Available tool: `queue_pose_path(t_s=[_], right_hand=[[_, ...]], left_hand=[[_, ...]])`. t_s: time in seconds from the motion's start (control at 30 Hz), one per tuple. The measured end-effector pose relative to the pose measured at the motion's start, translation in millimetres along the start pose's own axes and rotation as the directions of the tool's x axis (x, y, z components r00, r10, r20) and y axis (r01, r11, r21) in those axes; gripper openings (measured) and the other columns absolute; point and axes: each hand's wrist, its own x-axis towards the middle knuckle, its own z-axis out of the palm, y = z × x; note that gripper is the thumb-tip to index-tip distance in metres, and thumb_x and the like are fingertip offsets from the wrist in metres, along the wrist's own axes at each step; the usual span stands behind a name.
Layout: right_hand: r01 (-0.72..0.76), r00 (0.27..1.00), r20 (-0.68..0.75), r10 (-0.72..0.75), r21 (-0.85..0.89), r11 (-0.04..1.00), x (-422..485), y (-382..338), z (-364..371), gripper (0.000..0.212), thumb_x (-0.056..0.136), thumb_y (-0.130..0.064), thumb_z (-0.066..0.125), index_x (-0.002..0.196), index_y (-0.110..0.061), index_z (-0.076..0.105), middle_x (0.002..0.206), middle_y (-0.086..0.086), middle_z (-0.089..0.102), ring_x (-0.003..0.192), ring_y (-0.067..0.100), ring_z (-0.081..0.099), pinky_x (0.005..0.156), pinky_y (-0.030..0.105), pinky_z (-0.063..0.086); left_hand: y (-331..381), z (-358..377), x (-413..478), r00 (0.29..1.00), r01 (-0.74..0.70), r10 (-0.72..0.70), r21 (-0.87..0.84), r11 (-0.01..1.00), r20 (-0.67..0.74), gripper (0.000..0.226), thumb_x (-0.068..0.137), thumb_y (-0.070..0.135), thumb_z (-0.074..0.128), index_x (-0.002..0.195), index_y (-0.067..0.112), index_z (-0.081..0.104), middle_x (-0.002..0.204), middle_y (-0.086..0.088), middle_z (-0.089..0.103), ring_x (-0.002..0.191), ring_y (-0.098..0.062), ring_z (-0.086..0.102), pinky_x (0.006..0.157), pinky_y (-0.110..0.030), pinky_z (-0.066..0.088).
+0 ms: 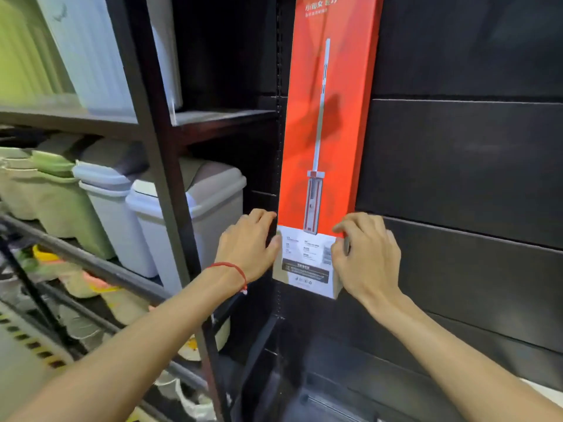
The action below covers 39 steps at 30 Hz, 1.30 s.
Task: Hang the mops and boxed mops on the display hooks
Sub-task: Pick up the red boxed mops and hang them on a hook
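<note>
A tall orange boxed mop [332, 117] with a picture of a white mop on its front stands upright against the dark slatted wall panel [457, 153]. Its top runs out of the frame, so no hook shows. The white lower end carries printed text and a barcode. My left hand [246, 245] grips the box's lower left edge, with a red string around that wrist. My right hand [365, 254] grips the lower right edge, thumb on the front.
A dark metal shelf upright [161, 166] stands just left of the box. Its shelves hold grey and green lidded bins [195, 214] and pale tubs above. A slotted black rail [278, 117] runs vertically behind the box's left edge. Lower shelves carry mixed plastic goods.
</note>
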Motion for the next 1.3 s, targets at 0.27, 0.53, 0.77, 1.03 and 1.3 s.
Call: queue_pose_path(t_s=[0.27,0.53,0.77,1.03,1.3], right_hand=[[0.091,0.981,0.167,-0.101,0.067,0.994,-113,-20,-18,0.016,0.087,-0.024,0.064,0.095,-0.019,0.077,0.1,-0.005,0.076,0.101,0.021,0.061,0.075,0.033,0.044],[0.277,0.836,0.445,-0.321,0.162,0.947,-244,-44,-27,0.03,0.09,-0.032,0.053,0.1,-0.019,0.077,0.097,-0.002,0.075,0.097,0.025,0.065,0.079,0.039,0.05],[0.367,0.659,0.627,-0.415,0.212,0.906,-346,-88,-40,0.023,0.092,-0.037,0.058,0.097,-0.024,0.076,0.095,-0.004,0.073,0.092,0.021,0.061,0.079,0.038,0.049],[0.391,0.569,0.707,-0.42,0.216,0.895,-441,-167,-44,0.027,0.093,-0.039,0.051,0.095,-0.024,0.074,0.094,-0.004,0.072,0.089,0.021,0.06,0.078,0.036,0.047],[0.315,0.584,0.722,-0.37,0.219,0.924,-526,-266,-44,0.034,0.085,-0.037,0.051,0.095,-0.015,0.076,0.09,0.001,0.073,0.087,0.029,0.064,0.069,0.04,0.05]], left_hand=[[5,5,-137,0.999,0.019,-0.026,0.23,0.973,0.028,0.039,0.1,0.04,0.05,0.134,0.023,0.058,0.128,0.001,0.063,0.107,-0.024,0.064,0.087,-0.042,0.054],[14,17,-313,0.976,0.078,-0.153,0.404,0.912,0.158,0.02,0.092,0.038,0.05,0.097,0.021,0.061,0.1,-0.001,0.063,0.093,-0.028,0.061,0.077,-0.043,0.048],[4,8,-468,0.896,0.176,-0.344,0.488,0.855,0.281,0.021,0.087,0.038,0.063,0.099,0.02,0.063,0.097,-0.004,0.064,0.09,-0.029,0.062,0.076,-0.043,0.047],[-40,-9,-598,0.836,0.212,-0.426,0.512,0.832,0.346,0.021,0.081,0.033,0.071,0.095,0.016,0.067,0.087,-0.005,0.066,0.076,-0.03,0.062,0.063,-0.041,0.048],[-124,-46,-707,0.804,0.245,-0.453,0.478,0.843,0.386,0.023,0.077,0.029,0.078,0.093,0.015,0.07,0.085,-0.004,0.068,0.073,-0.03,0.063,0.058,-0.038,0.049]])
